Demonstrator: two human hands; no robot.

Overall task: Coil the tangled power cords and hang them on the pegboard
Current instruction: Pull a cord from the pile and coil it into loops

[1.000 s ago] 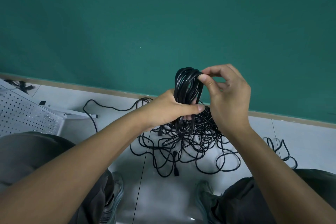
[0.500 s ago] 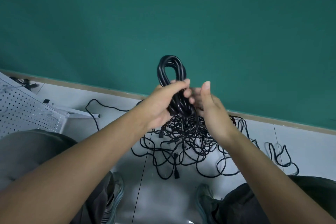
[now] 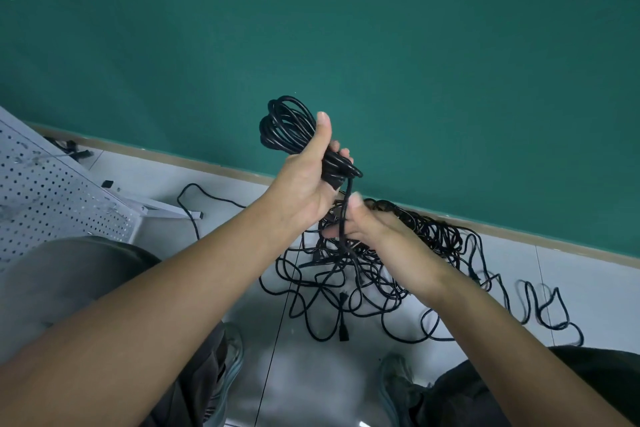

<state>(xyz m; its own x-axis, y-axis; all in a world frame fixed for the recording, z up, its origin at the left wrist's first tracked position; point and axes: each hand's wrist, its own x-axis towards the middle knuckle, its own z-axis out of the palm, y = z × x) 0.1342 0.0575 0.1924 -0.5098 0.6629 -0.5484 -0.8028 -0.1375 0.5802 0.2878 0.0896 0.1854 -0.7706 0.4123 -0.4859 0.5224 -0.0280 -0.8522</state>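
While the left hand [image 3: 304, 180] grips the black coiled cord [image 3: 294, 128] in front of the green wall [image 3: 415, 45], the right hand [image 3: 374, 229] pinches its hanging strand. Other tangled cords [image 3: 381, 274] lie on the floor [image 3: 311, 374]; a white pegboard [image 3: 52, 198] leans at left. No writing is readable.

cords [image 3: 363, 274]: black | wall [image 3: 415, 45]: teal | pegboard [image 3: 52, 198]: white, dotted holes | floor [image 3: 311, 374]: pale grey
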